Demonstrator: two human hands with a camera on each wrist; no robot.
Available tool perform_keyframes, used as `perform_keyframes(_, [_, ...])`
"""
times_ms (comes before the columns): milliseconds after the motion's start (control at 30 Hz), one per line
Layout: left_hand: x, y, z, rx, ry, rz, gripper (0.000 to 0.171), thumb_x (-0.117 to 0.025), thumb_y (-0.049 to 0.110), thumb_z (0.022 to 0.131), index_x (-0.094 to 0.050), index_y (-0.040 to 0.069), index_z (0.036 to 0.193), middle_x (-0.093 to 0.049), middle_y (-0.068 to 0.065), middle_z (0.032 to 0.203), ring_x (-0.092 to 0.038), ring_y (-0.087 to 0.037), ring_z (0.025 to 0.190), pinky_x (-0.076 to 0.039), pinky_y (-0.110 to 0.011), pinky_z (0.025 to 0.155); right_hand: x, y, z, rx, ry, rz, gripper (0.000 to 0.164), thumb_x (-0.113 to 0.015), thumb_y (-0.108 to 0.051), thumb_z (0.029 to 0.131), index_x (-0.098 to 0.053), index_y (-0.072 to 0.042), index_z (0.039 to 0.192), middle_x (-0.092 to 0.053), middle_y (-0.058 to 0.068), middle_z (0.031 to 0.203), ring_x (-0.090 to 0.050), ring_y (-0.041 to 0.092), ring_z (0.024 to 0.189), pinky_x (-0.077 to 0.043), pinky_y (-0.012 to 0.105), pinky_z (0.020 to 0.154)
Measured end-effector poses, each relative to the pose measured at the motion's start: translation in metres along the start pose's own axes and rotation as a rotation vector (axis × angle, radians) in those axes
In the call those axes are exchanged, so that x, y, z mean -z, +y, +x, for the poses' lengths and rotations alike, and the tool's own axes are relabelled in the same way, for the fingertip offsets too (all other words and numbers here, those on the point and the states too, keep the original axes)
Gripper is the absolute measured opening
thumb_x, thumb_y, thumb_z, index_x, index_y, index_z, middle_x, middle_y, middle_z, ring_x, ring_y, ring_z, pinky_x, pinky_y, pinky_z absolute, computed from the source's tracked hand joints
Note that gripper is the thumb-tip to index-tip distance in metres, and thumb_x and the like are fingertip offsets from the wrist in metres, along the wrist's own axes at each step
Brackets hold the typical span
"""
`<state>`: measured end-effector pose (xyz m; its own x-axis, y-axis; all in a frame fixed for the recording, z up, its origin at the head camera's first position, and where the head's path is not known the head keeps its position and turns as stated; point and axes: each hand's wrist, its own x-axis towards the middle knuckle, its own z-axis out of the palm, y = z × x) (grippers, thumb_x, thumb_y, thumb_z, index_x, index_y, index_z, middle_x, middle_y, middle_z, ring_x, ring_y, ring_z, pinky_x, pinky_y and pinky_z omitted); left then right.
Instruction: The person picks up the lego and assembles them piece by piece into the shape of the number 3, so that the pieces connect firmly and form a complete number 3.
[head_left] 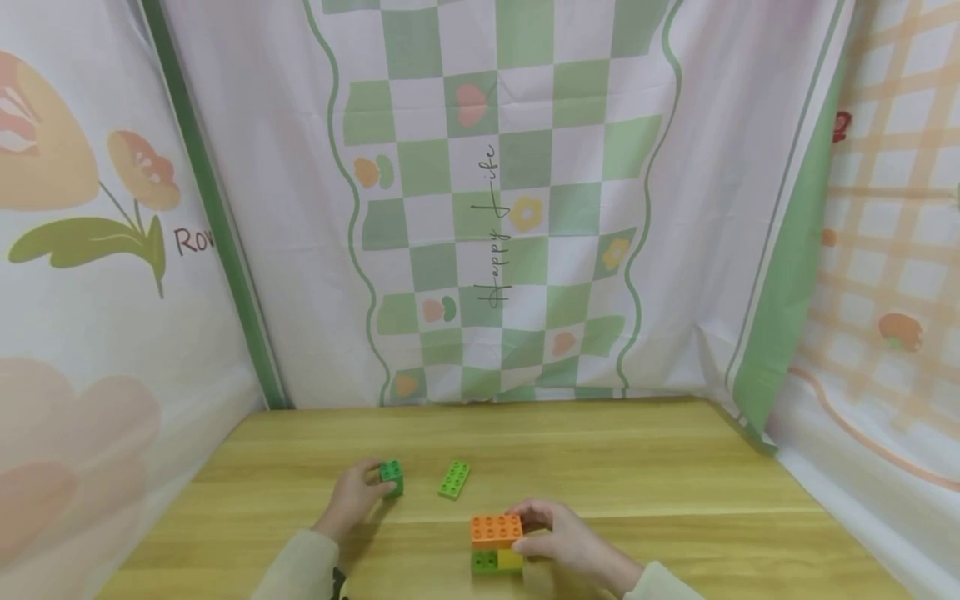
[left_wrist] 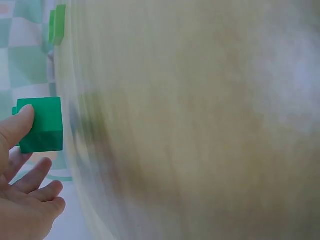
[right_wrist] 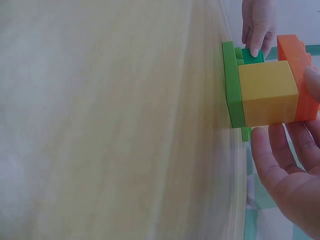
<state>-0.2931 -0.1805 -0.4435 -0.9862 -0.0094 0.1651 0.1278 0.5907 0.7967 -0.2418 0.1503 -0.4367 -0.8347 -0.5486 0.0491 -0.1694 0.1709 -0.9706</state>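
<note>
My left hand (head_left: pixel 354 497) pinches a dark green toy brick (head_left: pixel 392 478) between thumb and fingers, left of the middle of the table. In the left wrist view the thumb lies across a face of that green brick (left_wrist: pixel 47 122), and the other fingers are loosely bent below. Nearer me, my right hand (head_left: pixel 566 542) grips the right end of an orange studded brick (head_left: pixel 495 532). The orange brick tops a small stack, over a yellow brick (right_wrist: pixel 267 92) on a light green base (right_wrist: pixel 232 85). Left of the yellow brick, the base's studs are bare.
A flat light green brick (head_left: pixel 453 480) lies studs up between the hands, farther back. The wooden table (head_left: pixel 637 467) ends at a checkered curtain (head_left: pixel 517 250). Patterned cloths hang along the left and right sides.
</note>
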Motion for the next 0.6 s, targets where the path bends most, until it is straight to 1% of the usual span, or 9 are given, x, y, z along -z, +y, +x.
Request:
perform_keyframes(133, [0.000,0.003,-0.001,-0.004,0.001,0.017,0.050,-0.069,0.012,0.080,-0.050,-0.006,0.122,-0.047,-0.030,0.125,-0.047,-0.045,0.110,-0.040,-0.055,0.088,0.000,0.001,0.000,-0.006,0.005,0.002,0.037,-0.067,-0.013,0.084,-0.055,0.003,0.115,-0.061,0.008,0.105,-0.055,0.025,0.098,-0.051,0.031,0.075])
perform_keyframes(200, [0.001,0.005,-0.002,-0.011,0.001,0.015,0.050,-0.069,0.013,0.080,-0.051,-0.005,0.122,-0.048,-0.028,0.124,-0.047,-0.044,0.110,-0.040,-0.055,0.089,-0.001,0.000,0.000,-0.002,0.006,0.000,0.037,-0.067,-0.013,0.084,-0.055,0.004,0.115,-0.061,0.008,0.105,-0.055,0.025,0.097,-0.051,0.032,0.075])
perform_keyframes(400, [-0.001,0.012,-0.004,-0.040,-0.011,-0.026,0.046,-0.068,0.013,0.081,-0.052,-0.005,0.121,-0.050,-0.027,0.122,-0.053,-0.039,0.103,-0.043,-0.053,0.086,-0.001,-0.001,-0.001,-0.005,0.002,0.007,0.037,-0.066,-0.012,0.084,-0.055,0.004,0.115,-0.061,0.008,0.105,-0.055,0.023,0.096,-0.051,0.032,0.075])
perform_keyframes(533, [-0.004,0.016,-0.004,-0.044,-0.015,-0.052,0.047,-0.068,0.014,0.081,-0.052,-0.004,0.121,-0.048,-0.027,0.125,-0.049,-0.041,0.108,-0.038,-0.056,0.090,-0.001,-0.001,0.000,-0.014,0.000,0.008,0.038,-0.067,-0.014,0.083,-0.055,0.003,0.116,-0.061,0.007,0.105,-0.055,0.023,0.097,-0.050,0.030,0.077])
perform_keyframes(600, [-0.005,0.018,-0.005,-0.057,-0.018,-0.061,0.047,-0.069,0.014,0.081,-0.052,-0.005,0.121,-0.048,-0.028,0.125,-0.047,-0.043,0.111,-0.036,-0.057,0.092,-0.001,-0.001,0.000,-0.016,0.000,0.007,0.038,-0.067,-0.014,0.084,-0.055,0.003,0.116,-0.061,0.007,0.105,-0.055,0.023,0.097,-0.049,0.030,0.077])
